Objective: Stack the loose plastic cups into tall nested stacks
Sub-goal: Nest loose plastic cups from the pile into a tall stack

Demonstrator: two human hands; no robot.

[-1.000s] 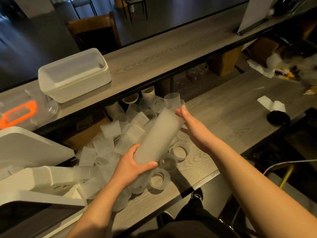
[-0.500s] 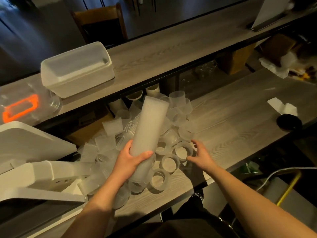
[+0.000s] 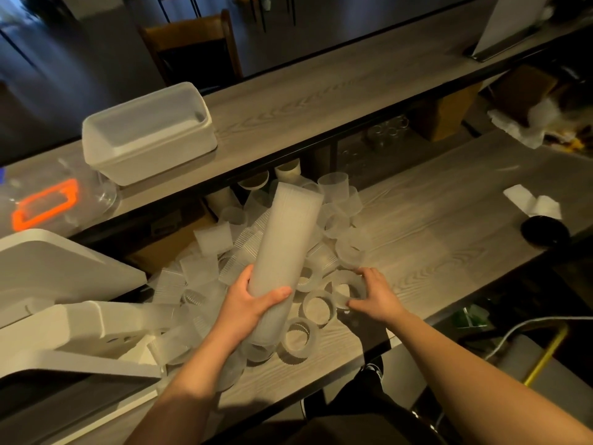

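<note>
Currently mid-stack, next cup being picked.
Left hand (image 3: 248, 305) wraps the tall nested stack (image 3: 282, 245) low, frame centre; right hand (image 3: 373, 292) fingers curl round a loose cup (image 3: 346, 289) on the wooden counter (image 3: 449, 232). Probably light, thin, crushable: grip walls gently, support the stack near its base. Pile of loose cups (image 3: 333, 216) behind.

One tall nested stack (image 3: 282, 242) of cups stands among a heap of loose cups (image 3: 333, 224), too many and too overlapped to count surely. Two hands show: the left hand (image 3: 247, 300) and the right hand (image 3: 375, 292). The upper shelf (image 3: 321, 101) bears one white tub (image 3: 147, 133). One black lid (image 3: 545, 232) lies near the counter's (image 3: 433, 226) right edge.
</note>
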